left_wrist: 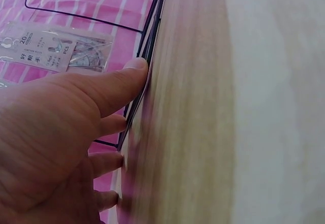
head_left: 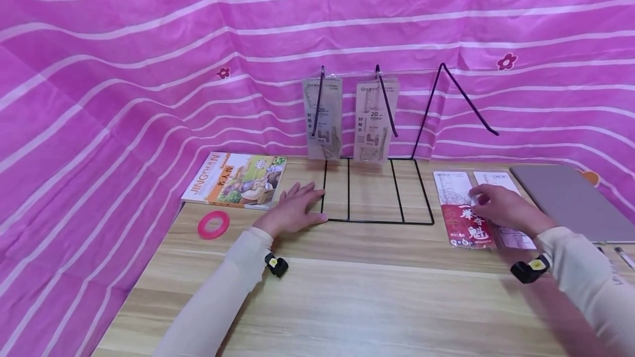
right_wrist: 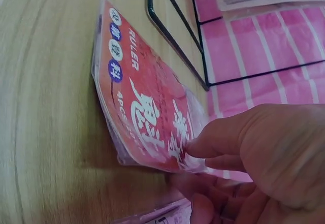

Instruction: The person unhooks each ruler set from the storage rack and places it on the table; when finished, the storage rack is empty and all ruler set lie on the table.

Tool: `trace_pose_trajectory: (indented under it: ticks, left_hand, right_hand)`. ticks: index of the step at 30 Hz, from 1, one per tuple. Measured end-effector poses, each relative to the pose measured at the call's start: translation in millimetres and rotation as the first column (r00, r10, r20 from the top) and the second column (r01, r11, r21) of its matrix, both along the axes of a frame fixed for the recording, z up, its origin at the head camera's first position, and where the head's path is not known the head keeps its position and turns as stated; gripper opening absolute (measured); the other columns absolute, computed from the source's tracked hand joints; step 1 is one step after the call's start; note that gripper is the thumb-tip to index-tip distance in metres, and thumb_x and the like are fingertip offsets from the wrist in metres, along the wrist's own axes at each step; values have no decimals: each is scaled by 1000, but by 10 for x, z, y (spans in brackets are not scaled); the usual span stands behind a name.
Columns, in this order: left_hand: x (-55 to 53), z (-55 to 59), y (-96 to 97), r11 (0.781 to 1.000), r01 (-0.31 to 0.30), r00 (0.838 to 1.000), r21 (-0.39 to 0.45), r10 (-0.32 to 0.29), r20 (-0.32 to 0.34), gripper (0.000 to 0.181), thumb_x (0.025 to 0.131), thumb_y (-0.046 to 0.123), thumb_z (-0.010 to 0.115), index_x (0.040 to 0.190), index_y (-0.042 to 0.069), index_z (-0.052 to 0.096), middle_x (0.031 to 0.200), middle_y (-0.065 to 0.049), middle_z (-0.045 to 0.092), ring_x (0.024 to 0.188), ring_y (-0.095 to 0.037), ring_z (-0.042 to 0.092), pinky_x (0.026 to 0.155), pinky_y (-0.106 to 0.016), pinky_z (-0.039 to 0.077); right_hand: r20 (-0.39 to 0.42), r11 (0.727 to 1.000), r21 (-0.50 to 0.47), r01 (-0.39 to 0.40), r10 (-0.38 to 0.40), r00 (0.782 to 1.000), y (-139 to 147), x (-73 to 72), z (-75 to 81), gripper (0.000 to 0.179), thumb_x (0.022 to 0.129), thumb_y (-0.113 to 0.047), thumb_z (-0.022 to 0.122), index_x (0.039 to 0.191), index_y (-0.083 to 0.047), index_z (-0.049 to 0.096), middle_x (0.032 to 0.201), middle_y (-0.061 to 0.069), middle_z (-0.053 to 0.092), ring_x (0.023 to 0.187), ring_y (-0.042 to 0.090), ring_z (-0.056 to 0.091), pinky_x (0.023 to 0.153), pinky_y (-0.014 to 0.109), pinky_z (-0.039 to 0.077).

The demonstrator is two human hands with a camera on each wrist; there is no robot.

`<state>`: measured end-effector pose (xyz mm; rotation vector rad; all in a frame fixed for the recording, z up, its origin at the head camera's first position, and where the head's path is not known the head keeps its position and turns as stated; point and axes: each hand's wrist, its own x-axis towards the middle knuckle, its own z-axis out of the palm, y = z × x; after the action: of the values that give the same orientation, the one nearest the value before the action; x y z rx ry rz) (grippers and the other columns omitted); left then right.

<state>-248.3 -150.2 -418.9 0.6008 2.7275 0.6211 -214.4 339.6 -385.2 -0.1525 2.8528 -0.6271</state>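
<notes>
My left hand [head_left: 292, 211] rests at the left side of a black wire display rack [head_left: 379, 221], fingers spread and thumb near its front corner. In the left wrist view, thumb and fingertips touch the wire at the tabletop. With the right hand [head_left: 508, 211] I pinch the edge of a red-and-clear packaged ruler set [head_left: 463, 227], thumb on its face and fingers under its edge. The right wrist view shows that ruler set [right_wrist: 147, 102] tilted. A second ruler pack [head_left: 516, 239] lies under the right hand. Two ruler packs hang on the rack's left and middle hooks, one [head_left: 333, 120] left of the other [head_left: 367, 109].
A picture book [head_left: 243, 180] lies at the back left, with a pink tape roll [head_left: 213, 225] in front of it. A grey flat laptop-like slab [head_left: 570, 197] sits at the right, pens [head_left: 624, 258] near its front. Pink striped cloth [head_left: 124, 142] encloses the table's back and left.
</notes>
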Motion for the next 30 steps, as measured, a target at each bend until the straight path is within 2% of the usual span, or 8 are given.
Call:
trace_pose_trajectory:
  ticks: [5, 9, 14, 17, 20, 23, 27, 30]
  left_hand:
    - [-19, -11, -3, 1000, 19, 1000, -9, -19, -5, 77, 100, 59, 63, 165, 28, 36, 178, -5, 15, 164, -41, 2, 130, -67, 1]
    - [-22, -12, -7, 1000, 30, 1000, -7, -30, -10, 77, 100, 59, 62, 165, 27, 36, 178, -5, 14, 164, -42, 2, 130, -67, 1]
    - [-9, 5, -16, 1000, 29, 1000, -5, -29, 0, 78, 100, 59, 62, 166, 28, 35, 178, -5, 13, 164, -41, 1, 130, -66, 0]
    - [-7, 17, -23, 1000, 26, 1000, -6, -26, 0, 78, 100, 59, 62, 166, 28, 34, 178, -4, 13, 164, -41, 1, 130, -66, -1]
    - [-5, 25, -29, 1000, 26, 1000, -7, -26, -1, 78, 100, 60, 62, 166, 28, 34, 178, -4, 13, 165, -41, 1, 130, -67, 0]
    - [-3, 25, -33, 1000, 27, 1000, -5, -27, 3, 77, 101, 60, 62, 166, 28, 34, 178, -4, 13, 165, -40, 0, 130, -67, -1]
    - [-8, 13, -27, 1000, 30, 1000, -10, -30, 4, 77, 101, 60, 61, 166, 29, 34, 178, -4, 13, 165, -40, 1, 130, -67, 0]
    - [-9, 13, -17, 999, 29, 1000, -15, -29, 4, 77, 101, 60, 61, 166, 29, 34, 178, -4, 13, 165, -40, 1, 130, -67, 0]
  right_hand:
    - [-45, 998, 59, -12, 15, 999, -43, -1, -9, 51, 95, -15, 66, 133, 17, 54, 115, 38, 65, 103, 49, 65, 91, 65, 54]
    - [-189, 995, 99, -27, 45, 981, -130, 66, 21, 48, 101, -20, 63, 135, 12, 56, 126, 38, 57, 107, 50, 64, 95, 70, 52]
    - [-454, 996, -22, -85, 66, 889, -425, 163, 95, 51, 101, -17, 68, 147, -2, 55, 146, 28, 48, 109, 45, 66, 87, 67, 57]
    - [-526, 977, -132, -170, 76, 847, -641, 152, 165, 57, 100, -14, 70, 154, -9, 51, 154, 24, 47, 118, 45, 63, 87, 66, 57]
    - [-530, 951, -212, -227, 83, 844, -832, 90, 231, 60, 102, -15, 68, 158, -16, 48, 158, 20, 46, 127, 43, 59, 93, 64, 56]
    - [-506, 929, -267, -256, 91, 858, -982, -7, 274, 59, 104, -17, 66, 160, -20, 46, 163, 17, 43, 134, 43, 55, 98, 64, 55]
    - [-469, 897, -347, -275, 89, 879, -1127, -158, 299, 59, 104, -16, 66, 160, -17, 46, 166, 15, 40, 138, 46, 53, 102, 65, 54]
    - [-470, 869, -388, -306, 99, 877, -1213, -268, 302, 60, 103, -10, 67, 159, -12, 46, 166, 18, 40, 138, 47, 52, 101, 65, 55]
